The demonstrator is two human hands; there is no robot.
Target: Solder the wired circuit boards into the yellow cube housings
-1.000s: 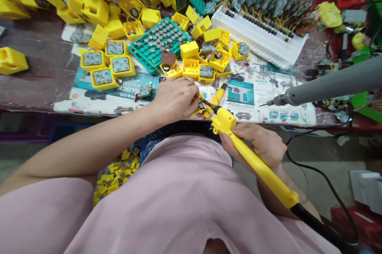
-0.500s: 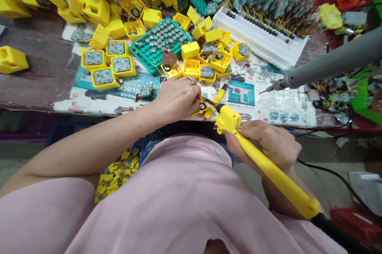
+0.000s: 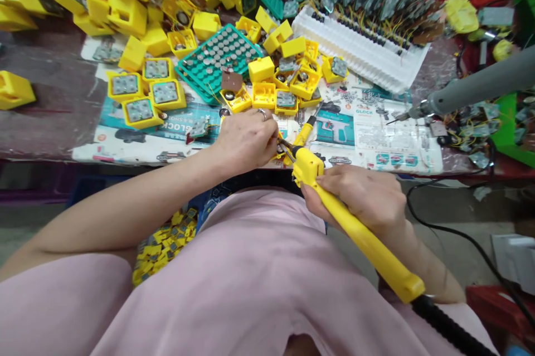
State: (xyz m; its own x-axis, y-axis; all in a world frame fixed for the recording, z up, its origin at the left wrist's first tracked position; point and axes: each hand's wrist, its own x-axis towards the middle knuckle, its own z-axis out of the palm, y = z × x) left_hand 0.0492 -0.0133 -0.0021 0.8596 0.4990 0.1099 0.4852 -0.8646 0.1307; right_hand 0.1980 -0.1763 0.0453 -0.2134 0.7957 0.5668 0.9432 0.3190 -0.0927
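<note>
My left hand [image 3: 246, 137], with a ring on one finger, is closed on a small yellow part [image 3: 281, 147] at the table's front edge; the fingers hide most of it. My right hand [image 3: 361, 194] is wrapped round a long yellow soldering tool [image 3: 355, 222] with a black cable. The tool's metal tip reaches the part beside my left fingertips. Just behind the tip lies a yellow-handled tool [image 3: 306, 130]. Open yellow cases [image 3: 263, 95] sit beyond my left hand, near a teal tray [image 3: 204, 77] of round metal cells.
A pile of yellow cases [image 3: 125, 10] fills the back left. Behind right stands a white foam rack [image 3: 359, 55] of wired boards. A grey pen-like tool [image 3: 460, 91] juts in from the right. Below the table is a container of small yellow pieces [image 3: 167, 244].
My right hand and the yellow soldering tool have shifted a little left, its tip now closer to my left fingers. The view has moved slightly. My left hand keeps its grip.
</note>
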